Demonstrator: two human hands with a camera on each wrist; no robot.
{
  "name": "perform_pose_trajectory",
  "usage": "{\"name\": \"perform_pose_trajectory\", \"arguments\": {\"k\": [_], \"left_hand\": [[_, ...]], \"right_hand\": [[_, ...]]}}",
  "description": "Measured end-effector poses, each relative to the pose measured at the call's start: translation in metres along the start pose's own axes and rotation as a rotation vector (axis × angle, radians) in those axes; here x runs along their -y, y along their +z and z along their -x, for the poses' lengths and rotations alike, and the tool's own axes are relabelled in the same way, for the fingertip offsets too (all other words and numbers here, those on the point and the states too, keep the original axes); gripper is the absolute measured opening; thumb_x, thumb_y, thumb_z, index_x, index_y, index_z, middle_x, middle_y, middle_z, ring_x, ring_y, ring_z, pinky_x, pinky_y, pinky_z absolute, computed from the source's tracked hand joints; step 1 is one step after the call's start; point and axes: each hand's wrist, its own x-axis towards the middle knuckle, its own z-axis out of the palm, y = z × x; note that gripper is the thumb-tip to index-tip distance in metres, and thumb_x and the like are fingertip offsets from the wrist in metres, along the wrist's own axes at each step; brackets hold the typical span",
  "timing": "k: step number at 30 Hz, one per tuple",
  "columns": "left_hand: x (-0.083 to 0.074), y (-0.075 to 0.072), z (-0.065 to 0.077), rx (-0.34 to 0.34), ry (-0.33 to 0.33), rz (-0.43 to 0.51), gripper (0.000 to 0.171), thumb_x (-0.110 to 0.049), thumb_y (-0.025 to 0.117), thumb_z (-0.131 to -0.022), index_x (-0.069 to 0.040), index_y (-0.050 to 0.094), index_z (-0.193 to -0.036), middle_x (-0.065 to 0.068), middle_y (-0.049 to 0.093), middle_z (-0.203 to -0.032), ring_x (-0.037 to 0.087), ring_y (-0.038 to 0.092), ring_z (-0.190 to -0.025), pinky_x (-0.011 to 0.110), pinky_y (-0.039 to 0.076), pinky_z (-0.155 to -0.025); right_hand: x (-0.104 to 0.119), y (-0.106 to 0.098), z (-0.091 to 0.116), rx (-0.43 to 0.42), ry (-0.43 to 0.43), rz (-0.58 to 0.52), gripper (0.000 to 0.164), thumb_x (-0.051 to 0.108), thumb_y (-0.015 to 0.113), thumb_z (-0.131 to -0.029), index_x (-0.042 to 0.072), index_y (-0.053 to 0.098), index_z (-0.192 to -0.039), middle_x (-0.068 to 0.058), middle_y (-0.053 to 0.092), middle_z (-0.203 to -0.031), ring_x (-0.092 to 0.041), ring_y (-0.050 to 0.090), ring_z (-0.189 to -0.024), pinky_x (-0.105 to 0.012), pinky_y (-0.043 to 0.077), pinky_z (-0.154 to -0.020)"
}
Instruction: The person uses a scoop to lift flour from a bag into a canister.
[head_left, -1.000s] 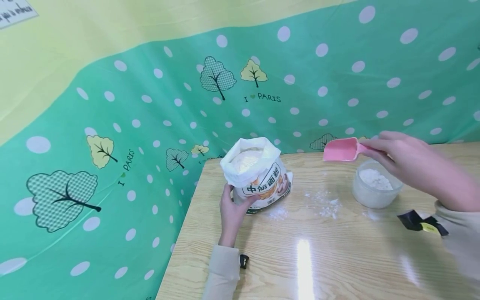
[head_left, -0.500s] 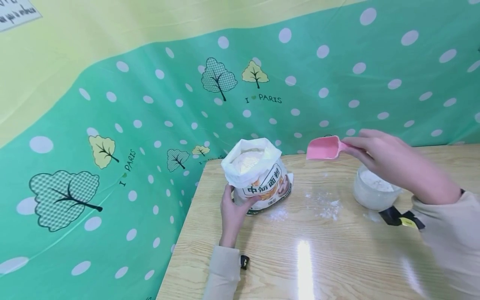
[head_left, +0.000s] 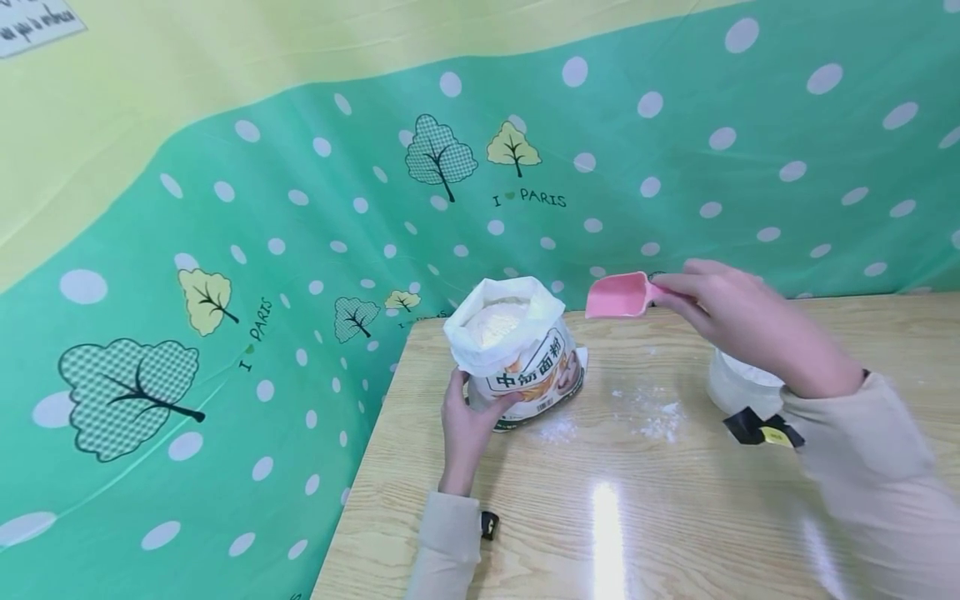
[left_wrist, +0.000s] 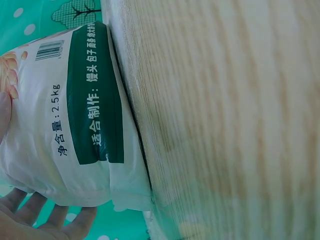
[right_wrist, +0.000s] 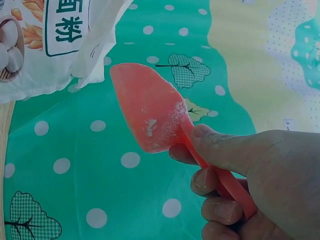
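An opened bag of flour (head_left: 536, 367) stands on the table with its white top rolled out and flour showing inside. My left hand (head_left: 468, 425) holds the bag low on its near left side, thumb on the front and fingers round the side. In the left wrist view, curled fingers (left_wrist: 47, 215) show at the bag's edge. My right hand (head_left: 742, 321) grips the handle of a pink scoop (head_left: 617, 296), held in the air just right of the bag's mouth. A little flour clings to the scoop's surface in the right wrist view.
Behind the right forearm stands a round clear bowl (head_left: 731, 387) with white flour, partly hidden. Spilled flour (head_left: 660, 421) dusts the wooden table (head_left: 540, 517) between bag and bowl. A green dotted cloth (head_left: 315, 250) hangs along the back and left edges.
My right hand has carried the scoop leftward from over the bowl toward the bag, and the right forearm now covers more of the bowl. The left hand and bag stay in place.
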Motion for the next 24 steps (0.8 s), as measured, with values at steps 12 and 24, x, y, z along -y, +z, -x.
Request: {"name": "perform_pose_trajectory", "arguments": {"k": [12, 24], "left_hand": [[0.0, -0.002, 0.0, 0.003, 0.016, 0.008, 0.086, -0.048, 0.09, -0.064, -0.022, 0.052, -0.136, -0.005, 0.06, -0.133, 0.019, 0.051, -0.129, 0.048, 0.035, -0.115], [0.002, -0.002, -0.001, 0.001, 0.031, 0.002, 0.085, -0.048, 0.09, -0.065, -0.021, 0.052, -0.136, -0.005, 0.06, -0.132, 0.02, 0.052, -0.129, 0.05, 0.037, -0.114]], "right_hand": [[0.014, 0.01, -0.02, 0.002, -0.051, -0.019, 0.028, 0.015, 0.062, -0.099, 0.002, 0.068, -0.123, -0.005, 0.059, -0.084, -0.019, 0.047, -0.07, -0.034, 0.042, -0.062], [0.026, 0.021, -0.037, 0.028, -0.057, -0.029, 0.032, 0.014, 0.06, -0.099, 0.002, 0.065, -0.128, -0.005, 0.057, -0.082, -0.02, 0.044, -0.069, -0.031, 0.04, -0.059]]}}
